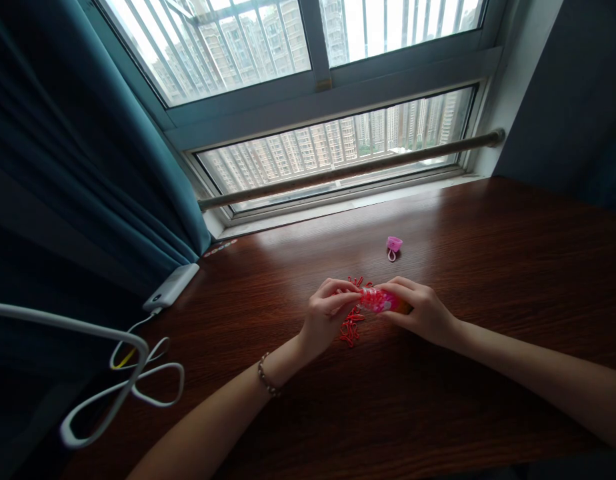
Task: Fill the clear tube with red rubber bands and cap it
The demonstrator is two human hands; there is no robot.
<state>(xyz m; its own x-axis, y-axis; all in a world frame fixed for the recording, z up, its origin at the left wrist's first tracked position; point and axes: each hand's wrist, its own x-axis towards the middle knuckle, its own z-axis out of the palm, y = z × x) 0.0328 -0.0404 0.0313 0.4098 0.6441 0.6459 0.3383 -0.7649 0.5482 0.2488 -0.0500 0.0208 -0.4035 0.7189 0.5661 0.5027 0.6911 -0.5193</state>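
From where I stand, the right hand (422,311) has its grip clamped round a small clear bottle (388,301) with a bright label, held low over the counter (468,267), its neck toward nine o'clock; the left hand (324,310) brings its fingertips close together at that neck, though I cannot tell whether they pinch anything; red pieces (351,328) lie loose at the bottle's eight o'clock, with a few more at ten; the pink cap (395,245), with its loop, sits apart near twelve o'clock; so the opening is done, and red shows through the clear plastic near the neck; the work looks partway along to me, since a small scatter lies outside the bottle and the cap is off.
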